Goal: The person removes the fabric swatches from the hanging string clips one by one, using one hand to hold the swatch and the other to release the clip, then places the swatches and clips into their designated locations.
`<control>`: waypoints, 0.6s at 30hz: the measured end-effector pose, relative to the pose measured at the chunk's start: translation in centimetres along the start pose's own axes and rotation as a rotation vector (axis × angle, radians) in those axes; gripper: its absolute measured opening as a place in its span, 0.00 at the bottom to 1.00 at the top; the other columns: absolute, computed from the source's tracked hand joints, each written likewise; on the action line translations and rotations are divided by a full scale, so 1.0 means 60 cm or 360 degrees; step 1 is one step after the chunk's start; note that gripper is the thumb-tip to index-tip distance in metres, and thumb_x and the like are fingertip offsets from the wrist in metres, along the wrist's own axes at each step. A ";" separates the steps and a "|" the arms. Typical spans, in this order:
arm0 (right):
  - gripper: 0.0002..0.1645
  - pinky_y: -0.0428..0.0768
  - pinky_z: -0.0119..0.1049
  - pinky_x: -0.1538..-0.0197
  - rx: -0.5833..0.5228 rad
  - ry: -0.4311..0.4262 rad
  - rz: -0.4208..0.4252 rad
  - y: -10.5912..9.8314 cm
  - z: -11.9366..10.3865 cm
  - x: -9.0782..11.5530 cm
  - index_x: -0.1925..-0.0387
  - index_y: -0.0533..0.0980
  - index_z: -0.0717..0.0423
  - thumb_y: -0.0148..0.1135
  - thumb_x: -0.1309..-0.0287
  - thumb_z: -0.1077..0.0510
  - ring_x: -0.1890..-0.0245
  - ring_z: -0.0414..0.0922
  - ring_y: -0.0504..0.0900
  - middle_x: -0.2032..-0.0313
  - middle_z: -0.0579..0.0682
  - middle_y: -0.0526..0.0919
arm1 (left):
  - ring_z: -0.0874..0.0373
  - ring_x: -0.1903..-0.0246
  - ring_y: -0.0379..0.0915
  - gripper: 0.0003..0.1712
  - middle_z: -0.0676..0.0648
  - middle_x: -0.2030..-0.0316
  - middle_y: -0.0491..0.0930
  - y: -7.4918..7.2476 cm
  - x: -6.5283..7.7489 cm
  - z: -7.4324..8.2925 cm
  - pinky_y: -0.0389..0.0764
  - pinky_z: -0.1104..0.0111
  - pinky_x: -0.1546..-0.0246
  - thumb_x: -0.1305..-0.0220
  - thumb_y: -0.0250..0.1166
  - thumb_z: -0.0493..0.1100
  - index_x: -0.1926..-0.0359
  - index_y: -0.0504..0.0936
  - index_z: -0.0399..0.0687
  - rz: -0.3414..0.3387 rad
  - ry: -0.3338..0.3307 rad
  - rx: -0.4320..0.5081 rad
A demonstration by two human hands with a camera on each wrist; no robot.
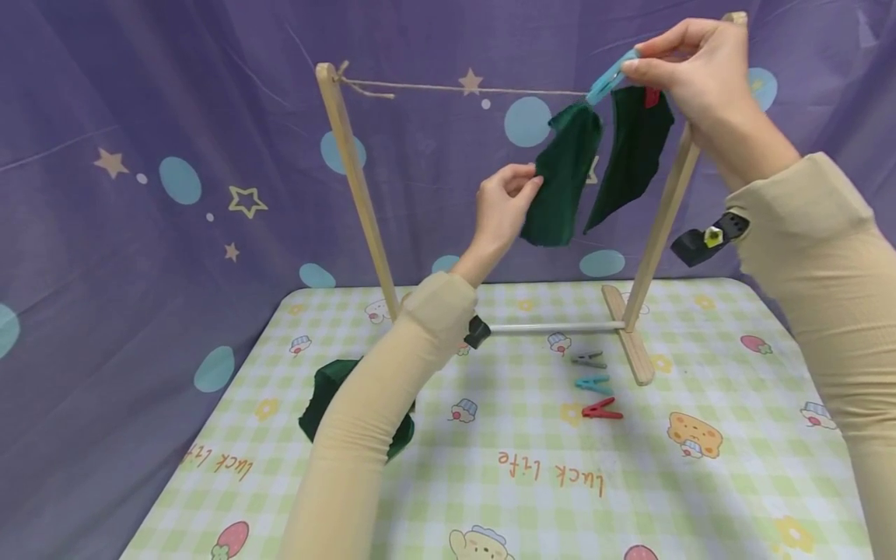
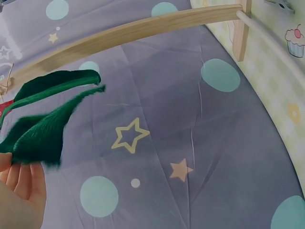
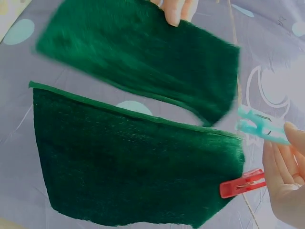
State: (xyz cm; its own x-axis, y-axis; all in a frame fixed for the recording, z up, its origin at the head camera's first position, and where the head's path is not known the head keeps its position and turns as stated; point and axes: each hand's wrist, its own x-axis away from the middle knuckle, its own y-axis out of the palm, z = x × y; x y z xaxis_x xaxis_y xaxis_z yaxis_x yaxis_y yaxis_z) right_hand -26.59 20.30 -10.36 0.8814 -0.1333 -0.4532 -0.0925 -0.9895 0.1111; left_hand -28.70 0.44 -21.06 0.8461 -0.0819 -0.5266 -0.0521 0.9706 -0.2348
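My right hand pinches a light blue clothespin by its handle ends at the string. The clothespin's tip is right at the top of a dark green cloth. My left hand pinches this cloth by its left edge, with thumb and fingers; its fingertips also show in the right wrist view. Beside it, a second green cloth hangs from the string under a red clothespin. In the left wrist view the held cloth hangs apart from the second one.
The string runs between two wooden posts, joined low down by a white bar. Grey, blue and red clothespins lie on the checked tablecloth. Another green cloth lies partly hidden under my left forearm.
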 end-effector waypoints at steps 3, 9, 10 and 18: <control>0.16 0.76 0.21 0.65 -0.0080 -0.0007 0.0026 -0.004 -0.004 0.000 0.75 0.79 0.65 0.74 0.72 0.65 0.74 0.41 0.81 0.75 0.50 0.81 | 0.60 0.67 0.77 0.10 0.44 0.64 0.82 -0.006 0.006 -0.005 0.74 0.78 0.68 0.42 0.60 0.38 0.60 0.80 0.38 -0.0039 -0.0026 -0.0042; 0.15 0.74 0.21 0.58 -0.0015 0.0009 0.0039 -0.011 -0.007 0.004 0.75 0.80 0.63 0.75 0.72 0.64 0.73 0.39 0.79 0.74 0.49 0.81 | 0.58 0.72 0.76 0.11 0.44 0.66 0.81 -0.022 0.020 -0.023 0.75 0.74 0.74 0.41 0.59 0.40 0.59 0.80 0.40 -0.0200 -0.0102 -0.0156; 0.16 0.72 0.22 0.55 0.0015 0.0020 0.0032 -0.012 -0.006 0.007 0.74 0.80 0.62 0.75 0.71 0.64 0.71 0.39 0.79 0.72 0.48 0.81 | 0.58 0.70 0.76 0.11 0.44 0.65 0.81 -0.025 0.022 -0.027 0.75 0.74 0.73 0.41 0.59 0.40 0.59 0.80 0.40 -0.0218 -0.0113 -0.0178; 0.11 0.69 0.19 0.53 0.0252 0.0027 -0.0081 -0.020 0.008 0.023 0.72 0.80 0.57 0.71 0.63 0.64 0.67 0.37 0.79 0.72 0.44 0.80 | 0.57 0.64 0.76 0.13 0.44 0.63 0.81 -0.048 0.036 -0.049 0.75 0.73 0.65 0.41 0.59 0.42 0.58 0.80 0.41 -0.0312 -0.0218 -0.0304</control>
State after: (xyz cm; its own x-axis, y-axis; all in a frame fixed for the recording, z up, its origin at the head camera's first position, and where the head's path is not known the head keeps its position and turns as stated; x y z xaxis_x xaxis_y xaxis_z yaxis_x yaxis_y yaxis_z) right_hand -25.48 21.29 -11.53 0.8945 -0.0829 -0.4394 -0.1180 -0.9916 -0.0531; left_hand -28.31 -3.23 -23.91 0.9129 -0.2196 -0.3440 0.0314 0.8782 -0.4773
